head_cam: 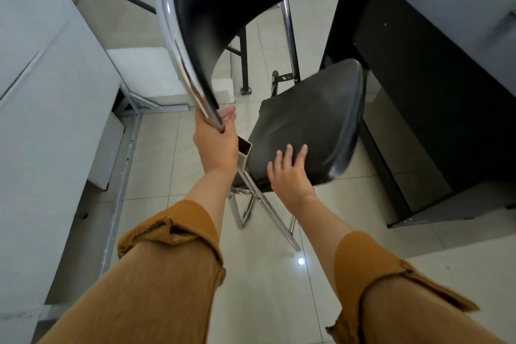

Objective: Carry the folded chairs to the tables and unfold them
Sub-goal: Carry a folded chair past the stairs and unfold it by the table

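Your left hand (216,145) grips the chrome frame (178,45), right hand (289,173) spread on the seat (312,120): press it flat, staying clear of the leg hinge (250,194).

No readable text, label, brand, number or sign shows on any surface in view.

Both arms wear long sleeves of mustard-brown cloth with a fine lengthwise grain. The left sleeve (156,288) is turned back at mid-forearm, and its cuff is doubled over in a thick, crumpled fold with a frayed, puckered edge. The right sleeve (418,315) is turned back the same way, its cuff flaring into a loose pointed flap with a stitched hem. Beyond the cuffs the forearms, the left hand (216,142) and the right hand (287,173) are bare.
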`<state>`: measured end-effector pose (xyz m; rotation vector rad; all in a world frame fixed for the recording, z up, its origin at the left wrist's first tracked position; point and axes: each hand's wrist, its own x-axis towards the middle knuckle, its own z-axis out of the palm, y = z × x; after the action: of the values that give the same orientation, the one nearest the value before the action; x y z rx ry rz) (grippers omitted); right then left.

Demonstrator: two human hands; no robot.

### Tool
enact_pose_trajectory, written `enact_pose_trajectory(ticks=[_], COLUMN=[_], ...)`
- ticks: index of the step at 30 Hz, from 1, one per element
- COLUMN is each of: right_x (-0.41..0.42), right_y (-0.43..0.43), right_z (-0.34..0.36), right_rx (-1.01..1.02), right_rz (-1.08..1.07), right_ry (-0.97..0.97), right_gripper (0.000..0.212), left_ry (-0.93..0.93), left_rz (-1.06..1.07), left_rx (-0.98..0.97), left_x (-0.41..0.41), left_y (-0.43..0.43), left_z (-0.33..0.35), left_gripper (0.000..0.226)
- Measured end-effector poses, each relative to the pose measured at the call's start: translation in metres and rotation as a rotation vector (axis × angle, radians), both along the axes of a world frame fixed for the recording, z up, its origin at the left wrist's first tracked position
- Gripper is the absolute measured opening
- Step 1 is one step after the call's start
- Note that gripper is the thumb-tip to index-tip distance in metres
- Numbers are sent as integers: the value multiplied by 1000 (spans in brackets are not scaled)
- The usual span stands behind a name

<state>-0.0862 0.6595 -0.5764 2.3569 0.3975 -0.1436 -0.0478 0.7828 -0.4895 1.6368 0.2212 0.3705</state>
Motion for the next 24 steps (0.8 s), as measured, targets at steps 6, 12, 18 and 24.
enact_pose_trajectory(ticks=[6, 12, 18, 24], right_x=[-8, -13, -13, -18], right_y=[-30, -59, -96, -122], right_z=[-47, -80, -104, -125], right_rx=[182, 233, 281, 317], right_rz=[-169, -182, -170, -163], right_ry=[110, 154, 155, 160], right_gripper=[95, 112, 118, 123], left_ry=[35, 36, 24, -34], left_rz=[45, 51, 86, 112], left_rx=[-24, -19, -62, -109], left_x=[-3, 0, -11, -25], left_y=[-12, -28, -55, -101], left_z=[-29, -56, -65, -74], left_gripper=[33, 28, 35, 32])
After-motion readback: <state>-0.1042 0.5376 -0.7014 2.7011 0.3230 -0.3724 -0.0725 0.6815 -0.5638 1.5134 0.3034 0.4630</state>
